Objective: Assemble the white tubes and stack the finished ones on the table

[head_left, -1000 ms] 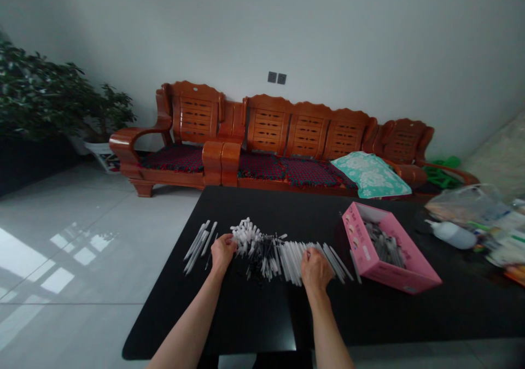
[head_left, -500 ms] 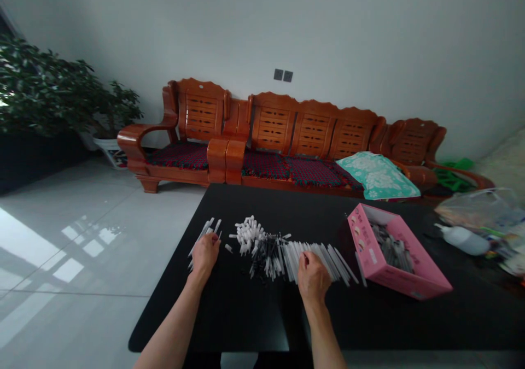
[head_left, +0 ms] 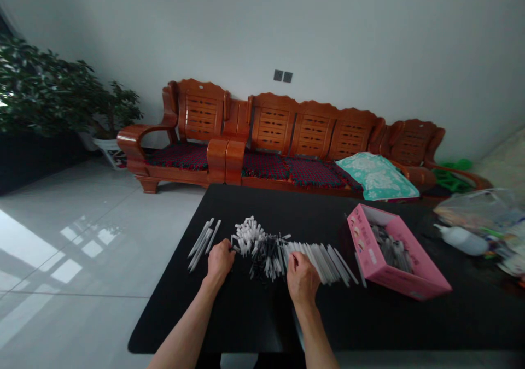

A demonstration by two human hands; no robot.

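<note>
Right hand [head_left: 303,281] showing fingers curled in; contents hidden, cannot tell. Left hand [head_left: 220,259] showing fingertips drawn nearly together; cannot tell if gripping. Black-and-white rods [head_left: 270,262] lying between hands; row of pale tubes [head_left: 325,263] lying rightward from right hand. Loose pale tubes [head_left: 199,245] lying left of left hand, white caps [head_left: 248,233] piling just beyond its fingertips. Pink box [head_left: 404,281] standing farther right. Wooden sofa [head_left: 268,126] standing beyond both.

Sunlight [head_left: 68,269] fell in bright patches on the tiled floor [head_left: 118,281].
Beyond the left hand [head_left: 220,259], a reddish-brown wooden bench [head_left: 270,106] with checked seat covers [head_left: 314,171] stood along a pale wall [head_left: 262,19] bearing two sockets [head_left: 278,75]. The grey tiles stretched to the hand's left, a potted plant [head_left: 49,95] farther off, and a black table [head_left: 246,325] spread beneath it.
</note>
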